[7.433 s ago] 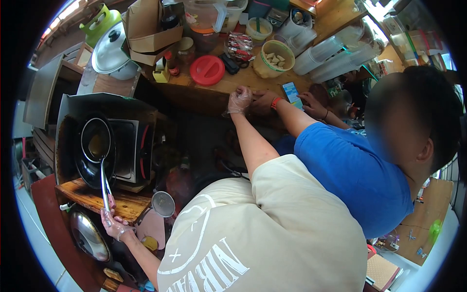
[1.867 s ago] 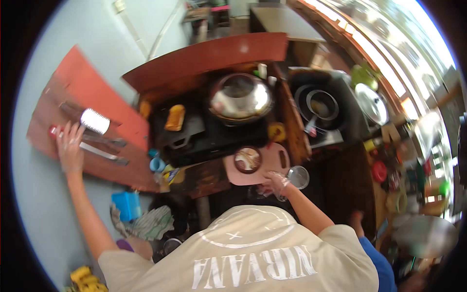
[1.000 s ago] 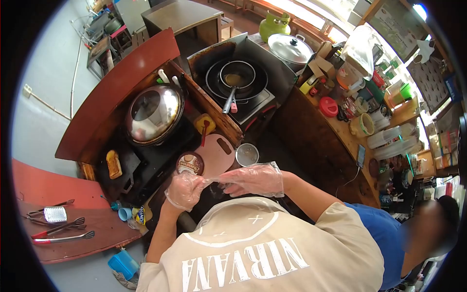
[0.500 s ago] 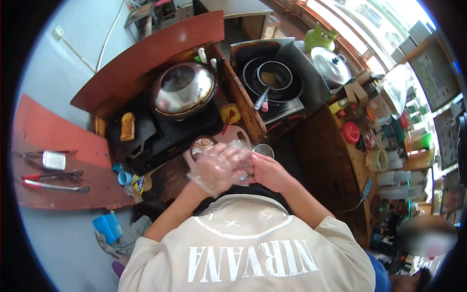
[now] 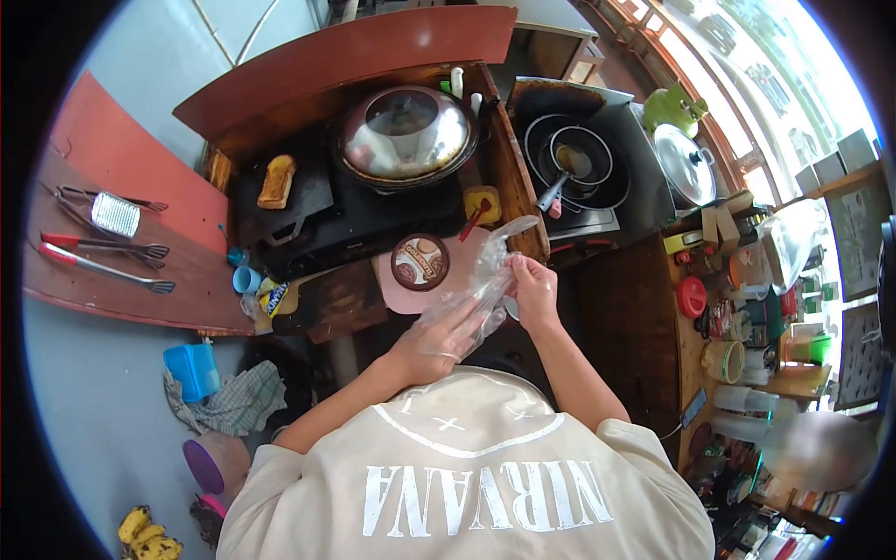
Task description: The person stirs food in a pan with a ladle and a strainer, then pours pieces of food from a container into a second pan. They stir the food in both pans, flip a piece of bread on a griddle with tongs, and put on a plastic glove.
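Observation:
A clear plastic glove (image 5: 485, 280) stretches between my hands, its crumpled end raised past the right fingertips. My left hand (image 5: 431, 347) has its fingers extended inside the glove, while its back and wrist are bare. My right hand (image 5: 534, 291), ungloved, pinches the glove's plastic between thumb and fingers. Beyond the left hand, a round tub with a brown lid (image 5: 420, 262) sits on a pink cutting board (image 5: 397, 297). Behind the glove is a small yellow container (image 5: 482, 203) with a red utensil in it.
Toasted bread (image 5: 277, 182) lies on the black griddle at left, beside a domed pan lid (image 5: 406, 135). Nested frying pans (image 5: 579, 163) sit on the right stove. Tongs (image 5: 103, 252) hang on the left panel. Containers crowd the wooden counter (image 5: 695, 373) at right.
The glove has slid off my left palm toward its fingertips, and my right hand has drawn its plastic up and to the right. The camera view has shifted.

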Demonstrator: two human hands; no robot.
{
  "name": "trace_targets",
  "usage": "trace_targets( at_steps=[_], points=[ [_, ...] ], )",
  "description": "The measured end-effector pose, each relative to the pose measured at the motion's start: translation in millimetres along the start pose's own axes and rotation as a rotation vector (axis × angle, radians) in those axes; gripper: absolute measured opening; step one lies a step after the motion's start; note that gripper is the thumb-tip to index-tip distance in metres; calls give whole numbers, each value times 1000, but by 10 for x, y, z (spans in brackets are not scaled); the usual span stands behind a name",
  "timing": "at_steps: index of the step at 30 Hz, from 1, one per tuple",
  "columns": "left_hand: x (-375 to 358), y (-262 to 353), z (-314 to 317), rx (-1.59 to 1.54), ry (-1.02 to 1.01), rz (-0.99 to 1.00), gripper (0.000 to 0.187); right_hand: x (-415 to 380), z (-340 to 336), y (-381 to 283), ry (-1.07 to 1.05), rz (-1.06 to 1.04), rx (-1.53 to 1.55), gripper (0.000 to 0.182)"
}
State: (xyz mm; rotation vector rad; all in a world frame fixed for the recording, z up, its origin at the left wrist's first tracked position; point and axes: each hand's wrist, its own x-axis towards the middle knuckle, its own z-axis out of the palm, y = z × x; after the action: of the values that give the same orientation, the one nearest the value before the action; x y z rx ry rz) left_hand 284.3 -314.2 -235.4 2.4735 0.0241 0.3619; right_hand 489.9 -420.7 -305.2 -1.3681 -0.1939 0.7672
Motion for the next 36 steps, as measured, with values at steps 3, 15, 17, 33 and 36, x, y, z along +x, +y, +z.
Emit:
trace_targets(
  at_steps=[3,15,17,33,36],
  points=[
    [-214,-233,26,-67,212,11,45,5,103,-132,113,-23,108,24],
    [-152,-502,-233,-345,332,-208,34,-318,789,118,-437,518,443,27],
    [-379,-639,-138,-531,398,-330,29,-331,798,209,-477,628,514,28],
    [-1070,-2483,-211,469,941,-740,15,-571,188,209,-323,581,-168,30],
    [-347,-2183,-691,148,840,-666,16,-680,-29,216,-210,599,-104,31]
  ],
)
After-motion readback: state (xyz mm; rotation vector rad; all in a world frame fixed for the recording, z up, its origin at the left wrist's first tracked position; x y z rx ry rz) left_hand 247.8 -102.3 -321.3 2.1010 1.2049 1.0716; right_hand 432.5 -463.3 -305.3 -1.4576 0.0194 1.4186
